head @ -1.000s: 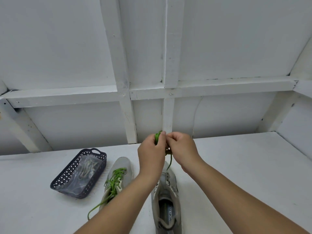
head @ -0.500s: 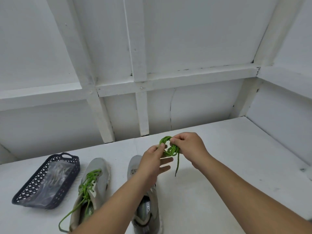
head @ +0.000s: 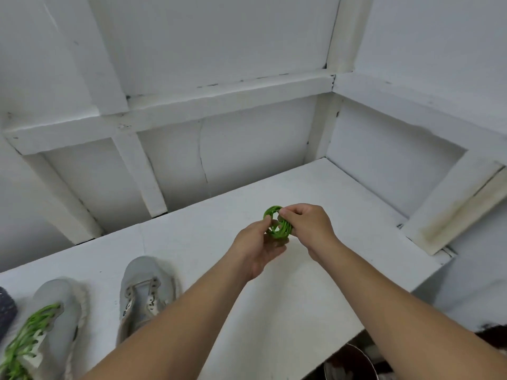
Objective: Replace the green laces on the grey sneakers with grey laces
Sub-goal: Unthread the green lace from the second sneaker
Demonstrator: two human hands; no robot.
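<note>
White shelf, both hands' fingers pinching coiled green lace

White framed wall, white shelf

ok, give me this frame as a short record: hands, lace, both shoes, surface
left hand: touches coil, fingers loosely curled
right hand: pinches coil
coil: green lace wound into a small bundle, held above the shelf
right shoe: no lace, eyelets bare
left shoe: green lace in, loose
shelf: white, both shoes on it
</note>
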